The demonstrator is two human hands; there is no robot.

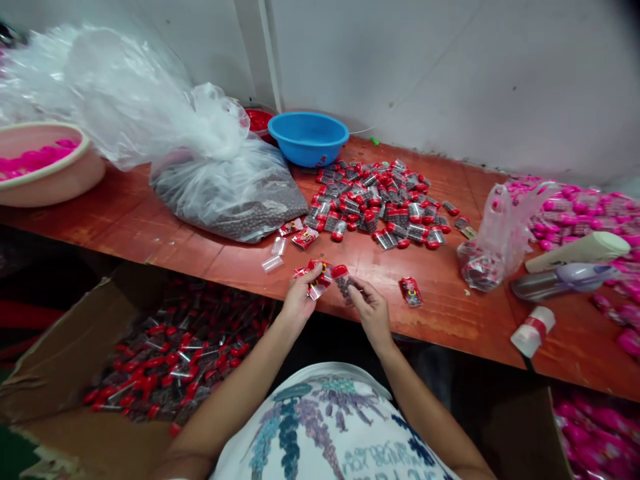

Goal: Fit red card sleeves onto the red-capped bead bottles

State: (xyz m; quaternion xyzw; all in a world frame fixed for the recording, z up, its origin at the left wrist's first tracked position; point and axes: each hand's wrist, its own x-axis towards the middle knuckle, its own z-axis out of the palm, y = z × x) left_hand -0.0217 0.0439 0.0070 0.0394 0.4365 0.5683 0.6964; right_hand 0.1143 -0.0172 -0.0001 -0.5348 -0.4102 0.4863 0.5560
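Observation:
My left hand (299, 293) is closed around several red printed labels (320, 279) at the table's front edge. Close beside it, my right hand (371, 308) pinches a small clear bottle (343, 283) with a red cap and dark beads inside. The bottle's capped end points away from me, near the labels. Left of my hands lie more red labels (305, 237) and small clear plastic sleeves (273, 264). One red-labelled packet (411, 291) rests on the table to the right. Behind my hands spreads a pile of red-capped bottles (380, 203).
A clear bag of dark beads (230, 193) and a blue basin (309, 138) stand behind. Below left, a cardboard box (60, 373) holds red-capped bottles. On the right are a small plastic bag (493, 247), a drink bottle (555, 283), a roll (533, 331) and pink items (585, 207).

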